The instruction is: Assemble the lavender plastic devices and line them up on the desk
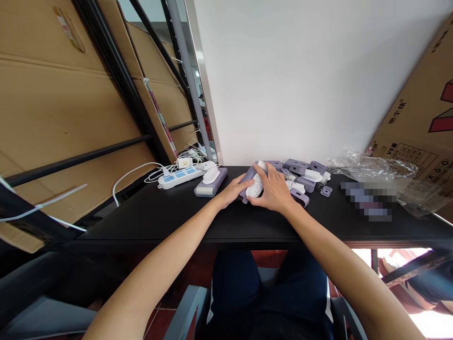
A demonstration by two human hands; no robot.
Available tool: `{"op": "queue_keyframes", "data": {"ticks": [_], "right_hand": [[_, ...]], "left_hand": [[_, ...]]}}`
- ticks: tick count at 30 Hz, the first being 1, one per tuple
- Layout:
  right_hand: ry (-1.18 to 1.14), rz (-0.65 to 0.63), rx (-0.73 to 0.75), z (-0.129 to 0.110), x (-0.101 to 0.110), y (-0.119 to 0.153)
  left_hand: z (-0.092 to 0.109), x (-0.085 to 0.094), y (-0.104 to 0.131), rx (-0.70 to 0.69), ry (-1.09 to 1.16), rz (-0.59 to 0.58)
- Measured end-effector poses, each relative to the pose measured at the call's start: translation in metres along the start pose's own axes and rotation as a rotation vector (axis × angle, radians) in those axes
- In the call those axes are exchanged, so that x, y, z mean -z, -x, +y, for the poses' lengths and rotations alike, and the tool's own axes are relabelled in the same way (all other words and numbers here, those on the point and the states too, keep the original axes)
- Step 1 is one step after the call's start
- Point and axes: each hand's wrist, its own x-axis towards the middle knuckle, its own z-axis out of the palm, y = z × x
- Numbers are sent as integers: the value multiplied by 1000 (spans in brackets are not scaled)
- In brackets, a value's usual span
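Observation:
My left hand (pixel 233 190) is closed around the side of a purple-grey housing (pixel 247 176), held above the black table. A white piece with a dimpled surface (pixel 255 189) lies against the housing. My right hand (pixel 274 189) grips the white piece from above and the right, thumb below and fingers over its top. How the two pieces join is hidden by my fingers. Left of my hands rests a similar purple-grey block (pixel 211 186) with a smooth white rounded part (pixel 211 175) on top. To their right lie several purple-grey shells (pixel 296 166) and white parts (pixel 312 176).
A white power strip (pixel 180 177) with tangled white cables stands at the back left. Small purple-grey pieces (pixel 326 191) lie right of the pile. Clear plastic wrap (pixel 375 165) and a blurred patch are farther right. A cardboard box (pixel 421 123) leans behind; a white wall backs the table (pixel 148 217).

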Motion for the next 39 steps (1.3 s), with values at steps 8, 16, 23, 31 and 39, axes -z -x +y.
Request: {"op": "queue_keyframes", "data": {"ticks": [8,16,23,31,39], "right_hand": [[-138,-30,2,7,2,0],[-356,314,-370,40,25,-11],[-173,193,-380,36,29,-8],[-259,279,-410,36,27,-7],[-259,405,-579,56,31,-10]], "left_hand": [[-3,0,-2,31,40,27],[7,13,-10,73,331,212],[9,26,-13,144,468,335],[4,29,-17,224,366,356],[-15,30,-21,171,-322,520]]}}
